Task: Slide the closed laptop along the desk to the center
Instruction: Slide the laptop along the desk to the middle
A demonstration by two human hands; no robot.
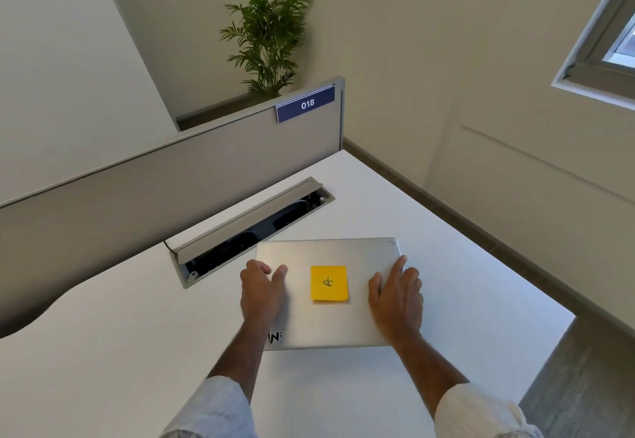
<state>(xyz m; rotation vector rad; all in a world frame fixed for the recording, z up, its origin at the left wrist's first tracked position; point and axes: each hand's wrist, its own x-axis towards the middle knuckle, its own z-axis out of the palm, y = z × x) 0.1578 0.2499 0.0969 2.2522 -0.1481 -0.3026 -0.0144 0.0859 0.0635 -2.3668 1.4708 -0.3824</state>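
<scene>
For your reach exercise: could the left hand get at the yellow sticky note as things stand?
Probably yes: the left hand rests on the laptop lid beside the sticky note, with only bare lid between.

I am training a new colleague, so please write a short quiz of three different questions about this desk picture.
1. True or false: both hands rest flat on the closed laptop.
2. What is stuck on the lid? A) a blue card B) a yellow note C) a red sticker
3. Fill in: the sign on the divider reads ___.

Key:
1. True: the left hand and the right hand lie on the lid.
2. B, the yellow note, between the hands.
3. 018, on the sign.
</scene>
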